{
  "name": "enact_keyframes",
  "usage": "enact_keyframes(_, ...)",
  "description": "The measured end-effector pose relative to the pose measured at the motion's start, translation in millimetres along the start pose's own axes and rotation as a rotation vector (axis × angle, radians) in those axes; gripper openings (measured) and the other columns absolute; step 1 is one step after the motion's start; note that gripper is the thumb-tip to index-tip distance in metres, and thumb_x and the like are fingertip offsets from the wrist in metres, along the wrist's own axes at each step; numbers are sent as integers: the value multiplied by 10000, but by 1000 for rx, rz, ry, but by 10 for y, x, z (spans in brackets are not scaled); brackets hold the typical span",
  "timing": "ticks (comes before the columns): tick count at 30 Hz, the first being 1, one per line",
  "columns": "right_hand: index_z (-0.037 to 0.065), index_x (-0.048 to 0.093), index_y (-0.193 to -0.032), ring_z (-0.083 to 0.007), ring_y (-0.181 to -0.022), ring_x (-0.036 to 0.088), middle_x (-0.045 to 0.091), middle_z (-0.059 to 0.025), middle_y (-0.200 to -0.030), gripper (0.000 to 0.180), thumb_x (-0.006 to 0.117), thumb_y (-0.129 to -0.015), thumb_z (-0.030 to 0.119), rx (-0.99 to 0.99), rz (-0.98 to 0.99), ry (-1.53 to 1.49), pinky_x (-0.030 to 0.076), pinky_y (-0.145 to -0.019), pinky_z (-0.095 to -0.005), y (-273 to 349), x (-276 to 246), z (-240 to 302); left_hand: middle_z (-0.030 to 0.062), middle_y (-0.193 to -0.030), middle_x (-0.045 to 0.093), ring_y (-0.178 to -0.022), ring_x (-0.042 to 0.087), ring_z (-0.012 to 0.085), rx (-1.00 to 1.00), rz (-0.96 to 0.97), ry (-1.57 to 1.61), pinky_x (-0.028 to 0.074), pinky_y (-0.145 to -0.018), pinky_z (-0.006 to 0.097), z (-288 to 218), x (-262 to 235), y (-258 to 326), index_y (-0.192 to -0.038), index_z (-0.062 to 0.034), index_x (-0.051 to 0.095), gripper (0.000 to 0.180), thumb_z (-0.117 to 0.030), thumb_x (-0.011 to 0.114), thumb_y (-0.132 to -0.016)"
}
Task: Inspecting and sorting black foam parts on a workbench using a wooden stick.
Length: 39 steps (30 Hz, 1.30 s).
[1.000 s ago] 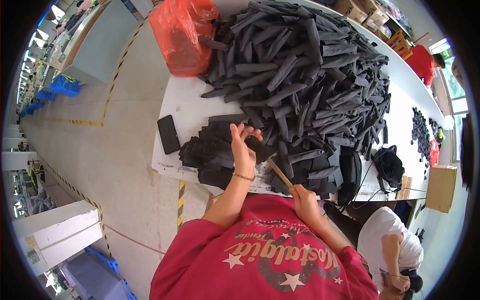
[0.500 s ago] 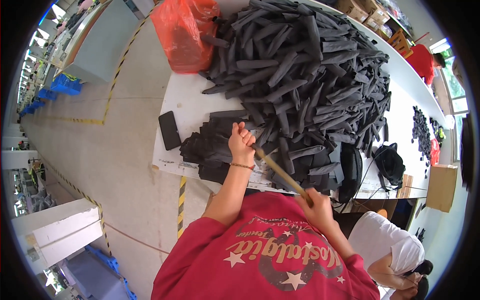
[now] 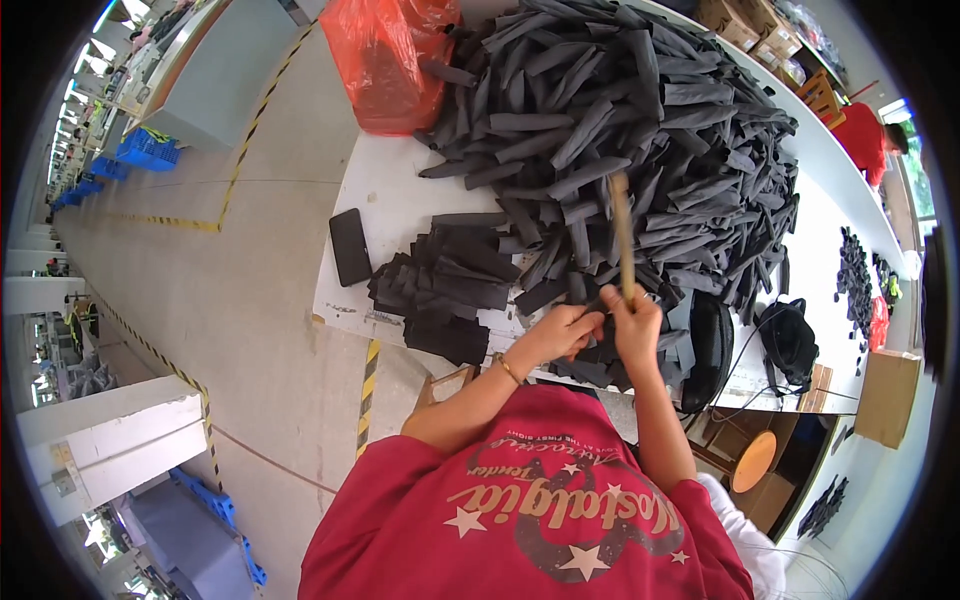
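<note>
Wooden stick (image 3: 623,232), clasped in the right hand (image 3: 637,328), points forward, probably to clear the left hand (image 3: 562,334), whose grip I cannot tell.

Hands (image 3: 636,328) closer together, stick (image 3: 624,238) swung forward — tip now over the grey pile (image 3: 690,150), more stool (image 3: 753,462) showing

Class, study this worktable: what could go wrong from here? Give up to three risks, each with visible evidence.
1. The right hand grips a wooden stick that points toward the heap of dark cloth pieces; a careless swing might knock some loose.
2. The smaller stack of dark cloth reaches the table's front edge, so a brush of the left forearm could drag pieces off.
3. The phone lies near the left edge and might be nudged off.
</note>
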State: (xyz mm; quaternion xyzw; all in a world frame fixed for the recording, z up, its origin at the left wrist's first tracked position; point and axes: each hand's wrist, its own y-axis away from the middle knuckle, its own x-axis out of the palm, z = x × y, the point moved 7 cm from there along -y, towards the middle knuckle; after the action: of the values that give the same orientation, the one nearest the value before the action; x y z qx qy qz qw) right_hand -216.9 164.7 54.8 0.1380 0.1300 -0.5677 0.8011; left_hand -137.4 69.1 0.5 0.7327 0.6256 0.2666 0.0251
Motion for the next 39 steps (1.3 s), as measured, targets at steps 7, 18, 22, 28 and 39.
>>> enact_keyframes(7,11,609,-782,-32,-504,322,388,77,-554,327,670,-904,309,31,-473,-153,233,-454,-237,-641,-609,367,38,-548,540,-453,512,100,140,-185,-149,378,-421,265,-232,100,253,-720,-54,449,373,-274,398,-1016)
enact_keyframes(18,50,532,-1206,-139,-622,512,527,-72,-679,261,522,-979,178,-180,-172,218,439,-589,-302,-716,-725,-30,28,-866,563,-907,521,243,401,-452,-1522,459,-795,345,-116,-1559,-167,-803,-119,700,63,-130,687,-743)
enact_keyframes(22,71,600,-1122,-208,-583,586,588,-112,-692,191,544,-948,128,-135,76,354,464,-554,-330,-165,-549,-243,14,-847,572,-907,512,240,439,-403,-1356,447,-803,346,-289,-1609,-205,-769,-137,727,53,-138,701,-723)
enact_keyframes(28,91,640,-1055,-316,-672,637,642,-134,-777,175,595,-898,155,-337,262,588,500,-573,-403,87,-336,-314,20,-885,585,-919,500,242,489,-427,-1117,439,-840,344,-606,-1597,-111,-850,-135,741,98,-161,709,-761)
enact_keyframes(39,69,626,-1102,-330,-680,639,646,-172,-764,216,565,-905,134,-247,283,449,498,-585,-402,-63,247,-339,3,-960,599,-1003,506,246,631,-311,-1121,400,-901,379,-718,-796,-139,-831,-175,737,103,-219,727,-738)
